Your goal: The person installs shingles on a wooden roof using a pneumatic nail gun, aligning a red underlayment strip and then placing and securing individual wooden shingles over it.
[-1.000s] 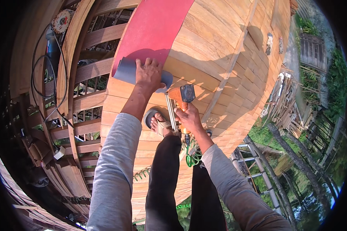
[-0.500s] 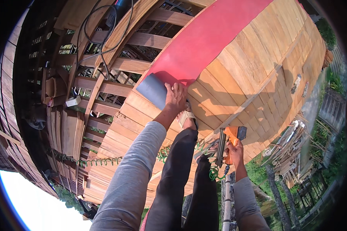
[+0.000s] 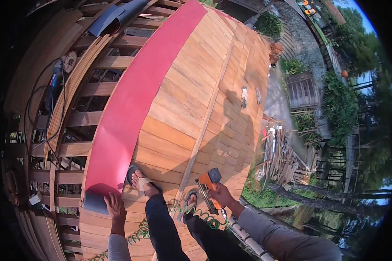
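A long red sheet point(image 3: 122, 102) with a blue-grey underside runs along the wooden boards, its near end in a roll point(image 3: 95, 203). My left hand point(image 3: 116, 206) lies on the right end of this roll, fingers stretched out. My right hand point(image 3: 221, 194) grips an orange nail gun point(image 3: 210, 187) by its handle, held up above the boards near my right foot. From the gun hangs a green coiled air hose point(image 3: 139, 232), which trails to the left past my legs. My sandalled left foot point(image 3: 143, 182) stands beside the sheet's edge.
Open wooden framing point(image 3: 91, 89) with gaps lies to the left, bearing a power cable point(image 3: 29, 111) and a circular blade point(image 3: 69, 61). A raised batten point(image 3: 207, 117) crosses the planked surface point(image 3: 174, 104). Beyond its right edge, scrap timber point(image 3: 283, 152) lies far below.
My view has swung toward the right and farther ahead, so the sheet and roll now appear more to the left. My left hand stays at the roll; my right still holds the nail gun.
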### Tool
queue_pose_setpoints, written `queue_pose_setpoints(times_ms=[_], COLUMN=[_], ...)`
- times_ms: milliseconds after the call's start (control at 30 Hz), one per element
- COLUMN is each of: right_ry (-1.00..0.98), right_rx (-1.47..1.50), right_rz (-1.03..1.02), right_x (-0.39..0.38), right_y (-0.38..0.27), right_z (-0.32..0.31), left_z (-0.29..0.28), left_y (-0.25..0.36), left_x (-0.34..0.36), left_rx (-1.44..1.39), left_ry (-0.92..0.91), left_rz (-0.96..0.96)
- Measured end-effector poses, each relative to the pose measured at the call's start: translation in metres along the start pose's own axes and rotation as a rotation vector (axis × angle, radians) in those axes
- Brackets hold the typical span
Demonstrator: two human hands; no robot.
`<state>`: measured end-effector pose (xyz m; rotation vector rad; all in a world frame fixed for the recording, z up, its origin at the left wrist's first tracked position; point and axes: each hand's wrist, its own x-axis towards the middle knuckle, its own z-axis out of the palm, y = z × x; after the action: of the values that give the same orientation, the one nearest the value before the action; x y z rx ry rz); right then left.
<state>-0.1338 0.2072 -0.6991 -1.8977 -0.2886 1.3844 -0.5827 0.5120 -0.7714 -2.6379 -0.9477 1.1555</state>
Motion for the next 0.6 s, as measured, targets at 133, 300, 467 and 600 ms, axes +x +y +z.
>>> queue_pose_setpoints(times_ms=[133,300,467,600], right_ry=[-0.081,0.012,-0.033,-0.015], right_rx=[0.042,-0.211,-0.352,-0.383], right_rz=[-0.045,-0.127,-0.294,-0.246], right_x=[-0.007,-0.057,-0.042,-0.056], right_y=[-0.021,-0.020,-0.026,-0.016], right_z=[0.025,-0.004,0.023,0.005], left_z=[0.028,-0.031,0.037,0.086], left_y=[-0.021,0.011,-0.038,-0.045], left_x=[-0.026,-0.022,-0.060,-0.074], left_rx=[-0.028,-0.382,-0.594,-0.805], left_ry=[-0.188,-0.210,0.033,-0.060], left_rz=[-0.092,-0.244,-0.905,-1.216])
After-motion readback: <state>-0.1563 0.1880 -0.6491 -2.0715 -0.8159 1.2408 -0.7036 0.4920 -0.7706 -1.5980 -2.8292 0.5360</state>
